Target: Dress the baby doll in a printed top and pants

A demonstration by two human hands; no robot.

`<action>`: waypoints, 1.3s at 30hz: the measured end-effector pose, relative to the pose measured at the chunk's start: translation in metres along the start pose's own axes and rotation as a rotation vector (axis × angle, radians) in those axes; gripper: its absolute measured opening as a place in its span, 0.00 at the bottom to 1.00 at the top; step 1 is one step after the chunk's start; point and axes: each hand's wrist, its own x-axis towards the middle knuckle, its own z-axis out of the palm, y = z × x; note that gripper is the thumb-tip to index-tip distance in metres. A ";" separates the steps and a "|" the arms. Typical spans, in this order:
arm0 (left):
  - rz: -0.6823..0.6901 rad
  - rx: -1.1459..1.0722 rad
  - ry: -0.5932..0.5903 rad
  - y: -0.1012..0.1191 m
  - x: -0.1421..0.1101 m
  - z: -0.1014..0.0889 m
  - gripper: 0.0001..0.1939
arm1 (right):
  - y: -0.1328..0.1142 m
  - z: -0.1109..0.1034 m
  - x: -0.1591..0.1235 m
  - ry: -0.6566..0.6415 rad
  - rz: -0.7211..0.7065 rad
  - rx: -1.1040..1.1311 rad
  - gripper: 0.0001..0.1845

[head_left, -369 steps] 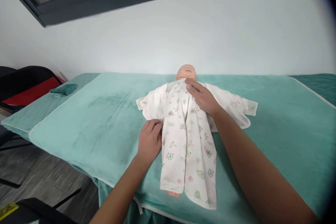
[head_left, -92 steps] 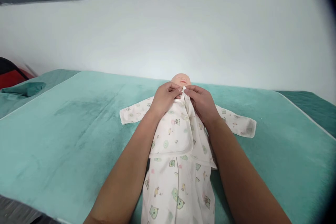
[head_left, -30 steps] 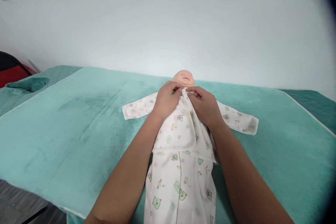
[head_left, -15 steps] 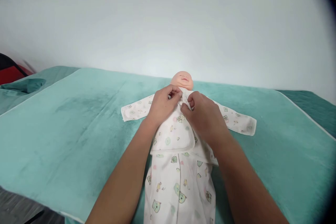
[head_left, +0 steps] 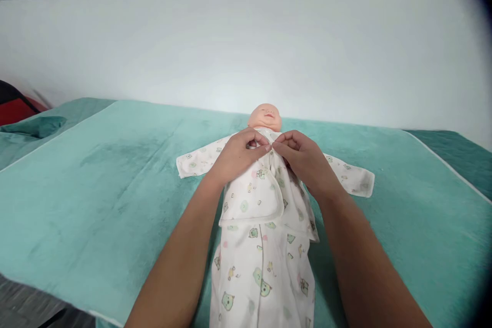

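Observation:
A baby doll (head_left: pixel 265 117) lies on its back, dressed in a white printed baby shirt (head_left: pixel 249 197) and matching trousers (head_left: pixel 265 277). The shirt's sleeves spread out to both sides. At the upper chest, my left hand (head_left: pixel 244 154) pinches the shirt's front edge between thumb and fingers. My right hand (head_left: pixel 302 156) pinches the cloth right beside it, and the fingertips of both hands nearly meet. Whatever small fastening lies between the fingertips is too small to make out. Below the hands, the rounded front flap lies over the belly.
A teal padded cover (head_left: pixel 115 189) spreads over the surface under the doll. A white wall (head_left: pixel 246 51) stands behind it. At the far left lies a red and black object (head_left: pixel 15 105), and grey floor (head_left: pixel 23 302) shows at the lower left.
My right hand has moved left and its fingers have closed on the shirt's edge. The two hands' fingertips have come together at the chest, with the cloth drawn up between them.

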 end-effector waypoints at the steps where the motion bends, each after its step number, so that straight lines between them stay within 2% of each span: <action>1: -0.010 -0.023 0.004 0.000 0.000 0.000 0.07 | -0.003 0.000 -0.002 0.002 -0.025 -0.027 0.13; 6: -0.046 -0.140 -0.002 0.000 -0.001 0.000 0.08 | -0.017 -0.001 -0.013 -0.077 -0.079 -0.271 0.16; 9: -0.048 -0.147 0.003 0.001 -0.002 0.000 0.08 | -0.018 0.000 -0.014 -0.042 -0.078 -0.354 0.12; 11: -0.048 -0.151 0.006 0.001 -0.002 0.000 0.08 | -0.015 -0.001 -0.012 -0.021 -0.063 -0.321 0.09; 13: -0.047 -0.162 0.013 0.001 -0.001 0.000 0.08 | -0.010 -0.003 -0.007 -0.035 -0.021 -0.192 0.08; 19: -0.040 -0.178 0.037 0.000 -0.001 0.001 0.08 | 0.003 -0.013 0.004 -0.081 0.120 0.437 0.13; 22: -0.043 -0.194 0.036 0.001 -0.001 0.002 0.08 | 0.003 -0.010 0.004 -0.098 0.151 0.554 0.10; 24: -0.050 -0.202 0.033 0.001 -0.001 0.003 0.09 | 0.001 -0.006 0.002 -0.099 0.162 0.554 0.08; 31: -0.067 -0.280 0.032 0.000 0.000 0.005 0.08 | 0.004 -0.003 0.001 -0.164 0.077 0.459 0.13; 36: -0.072 -0.286 0.041 -0.003 0.002 0.007 0.07 | 0.005 -0.005 0.000 -0.184 0.018 0.339 0.18; 39: -0.084 -0.249 0.038 -0.002 0.002 0.007 0.07 | 0.001 -0.005 -0.003 -0.185 -0.016 0.235 0.16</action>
